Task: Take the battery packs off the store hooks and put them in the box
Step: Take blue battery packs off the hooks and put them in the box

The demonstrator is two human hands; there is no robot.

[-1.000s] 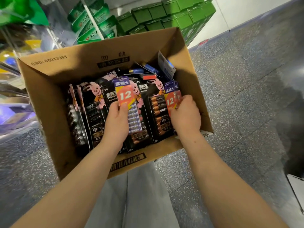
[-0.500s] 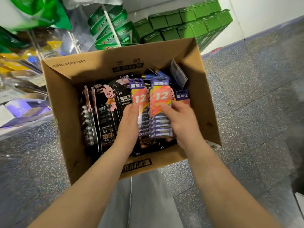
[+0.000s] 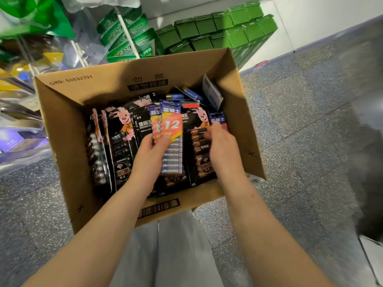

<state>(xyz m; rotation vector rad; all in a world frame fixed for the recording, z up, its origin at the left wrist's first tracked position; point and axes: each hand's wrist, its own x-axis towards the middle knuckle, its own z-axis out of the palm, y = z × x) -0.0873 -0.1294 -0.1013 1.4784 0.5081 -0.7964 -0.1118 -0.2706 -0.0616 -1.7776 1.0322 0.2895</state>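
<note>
An open cardboard box [image 3: 62,146] sits on the floor in front of me, filled with black battery packs [image 3: 122,137] standing side by side. My left hand [image 3: 150,151] grips two orange-and-blue "12" battery packs [image 3: 172,129], one stacked on the other, over the middle of the box. To the right, my right hand [image 3: 224,148] reaches over a black pack. Its fingertips rest on the lower part of another blue-topped pack [image 3: 217,119] near the right wall. The thumb of that hand is hidden.
Loose blue batteries [image 3: 190,94] and a white card [image 3: 212,94] lie at the box's far right corner. Green cartons [image 3: 219,27] are stacked behind the box. Store shelves with green bags [image 3: 128,38] stand at the left. Speckled grey floor [image 3: 310,121] lies to the right.
My right hand brought a "12" pack from the right over to the one in my left hand, let it go, and moved back to the right pack. My left hand now holds both.
</note>
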